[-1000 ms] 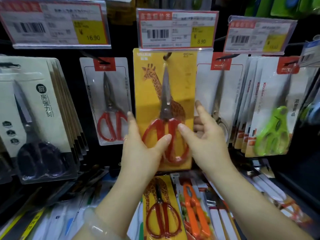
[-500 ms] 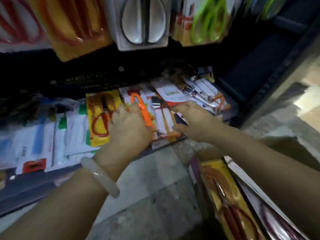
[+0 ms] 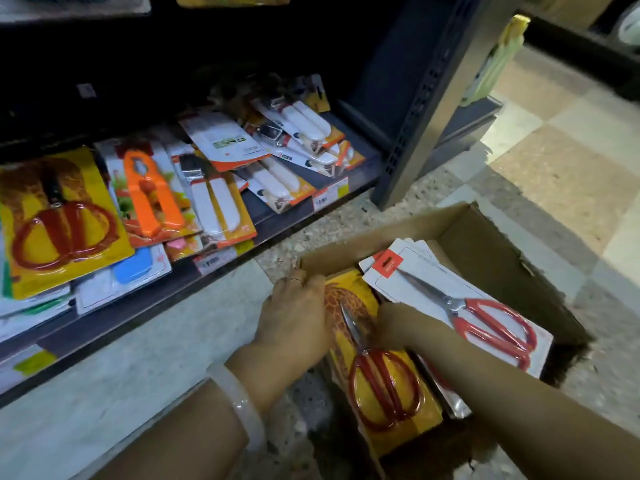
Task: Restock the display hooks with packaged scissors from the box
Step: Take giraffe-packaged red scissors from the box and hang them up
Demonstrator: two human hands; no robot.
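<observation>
A cardboard box (image 3: 485, 258) stands open on the floor at the lower right. In it lies a yellow giraffe-print scissors pack (image 3: 415, 431) with red handles, and to its right a stack of white scissors packs (image 3: 433, 282), also red-handled. My left hand (image 3: 294, 317) curls its fingers over the yellow pack's upper left edge. My right hand (image 3: 391, 323) is at that pack's right edge, its fingers dipping out of sight between the yellow pack and the white stack. No display hooks are in view.
The bottom shelf (image 3: 145, 306) at the left holds loose packs: another yellow scissors pack (image 3: 62, 216), an orange tool (image 3: 149, 195) and white-handled peelers (image 3: 214, 206). A dark shelf upright (image 3: 426, 109) rises behind the box. Tiled floor (image 3: 554, 168) lies to the right.
My view dropped from the hanging display to the bottom shelf and then to the box. Both hands left the hung yellow pack and came down onto a yellow pack in the box.
</observation>
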